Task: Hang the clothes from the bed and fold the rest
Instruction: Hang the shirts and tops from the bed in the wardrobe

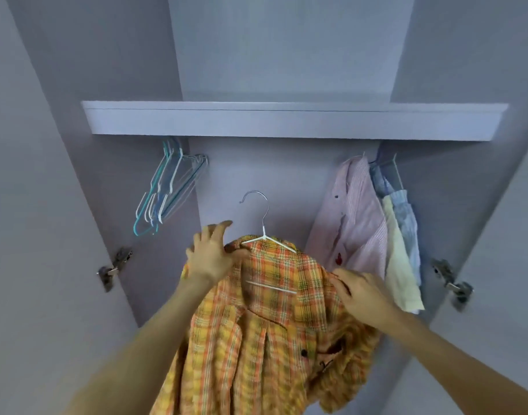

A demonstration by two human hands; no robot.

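Inside an open wardrobe [286, 70], my left hand [210, 259] and right hand [360, 290] grip the shoulders of an orange plaid shirt [265, 339] on a white hanger [264, 235], between empty hangers [164, 187] and hung shirts [373, 229].

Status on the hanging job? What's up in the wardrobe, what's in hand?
Done: a pink striped shirt and some blue and cream garments hang at the right. In hand: the orange plaid shirt sits on a white hanger, hook free, not yet on a rail; left hand and right hand grip its shoulders. Left: hooking it up. Spare hangers hang left; the bed is out of view.
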